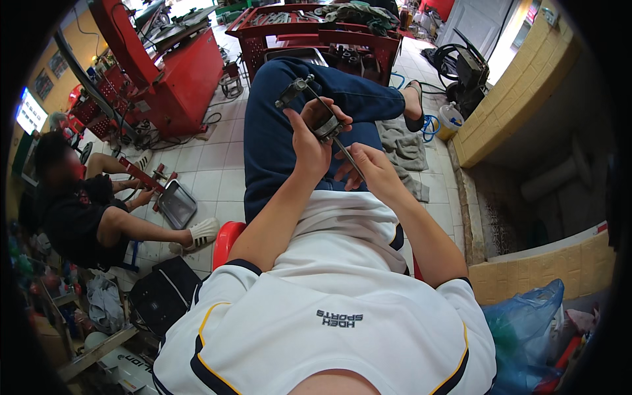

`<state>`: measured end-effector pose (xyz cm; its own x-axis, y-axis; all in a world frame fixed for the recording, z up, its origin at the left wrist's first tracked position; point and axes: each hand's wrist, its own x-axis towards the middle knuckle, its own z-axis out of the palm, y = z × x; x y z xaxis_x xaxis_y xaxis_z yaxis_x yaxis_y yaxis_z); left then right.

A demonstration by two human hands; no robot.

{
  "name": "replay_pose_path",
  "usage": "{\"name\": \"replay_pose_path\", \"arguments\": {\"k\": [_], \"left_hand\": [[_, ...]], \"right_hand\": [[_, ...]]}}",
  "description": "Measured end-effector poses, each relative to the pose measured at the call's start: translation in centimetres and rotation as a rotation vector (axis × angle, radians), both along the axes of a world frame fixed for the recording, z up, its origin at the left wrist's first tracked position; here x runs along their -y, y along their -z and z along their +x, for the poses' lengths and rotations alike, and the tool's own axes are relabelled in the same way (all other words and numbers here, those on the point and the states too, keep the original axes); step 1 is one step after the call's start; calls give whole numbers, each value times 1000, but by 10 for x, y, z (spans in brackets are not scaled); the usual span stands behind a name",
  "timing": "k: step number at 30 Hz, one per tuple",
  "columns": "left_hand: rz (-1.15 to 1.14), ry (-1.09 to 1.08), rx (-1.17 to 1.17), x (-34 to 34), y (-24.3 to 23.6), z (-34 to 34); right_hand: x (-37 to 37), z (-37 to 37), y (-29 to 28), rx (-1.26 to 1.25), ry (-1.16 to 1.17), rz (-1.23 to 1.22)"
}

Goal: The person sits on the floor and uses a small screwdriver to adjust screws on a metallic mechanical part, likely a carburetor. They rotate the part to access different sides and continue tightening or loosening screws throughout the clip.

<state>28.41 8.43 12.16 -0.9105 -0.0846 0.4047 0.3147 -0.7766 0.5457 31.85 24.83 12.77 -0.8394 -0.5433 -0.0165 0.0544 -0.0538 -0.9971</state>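
My left hand is closed round a dark metal mechanical part above my lap. A round section of it shows between thumb and fingers. A bracket-like end with bolts sticks out beyond the hand, but I cannot tell its exact kind. My right hand grips a thin metal rod-like tool just nearer to me and to the right. The tool slants up to the left, and its far end meets the part or passes behind it; which of the two is not clear.
A red tool cart with tools and cloths stands ahead. Red workshop equipment is at the far left. On the left, another person sits by a metal tray. Grey cloth and a white bucket lie right.
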Motion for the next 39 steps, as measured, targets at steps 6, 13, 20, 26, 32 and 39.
{"name": "replay_pose_path", "arguments": {"k": [6, 13, 20, 26, 32, 39], "left_hand": [[-34, -14, -9, 0, 1, -2], [-45, -29, -38, 1, 4, -2], [-12, -30, -11, -1, -1, -1], [-32, -26, -12, -1, 0, 0], [-22, -40, -15, -2, 0, -1], [-24, -21, -7, -3, -1, 1]], "right_hand": [[3, -4, 16, -166, 91, 98], [9, 3, 4, -97, 181, 103], [0, -6, 14, -64, 72, 51], [5, 0, 11, -185, 192, 79], [2, -4, 4, -17, 79, 27], [1, -4, 14, -239, 168, 87]]}}
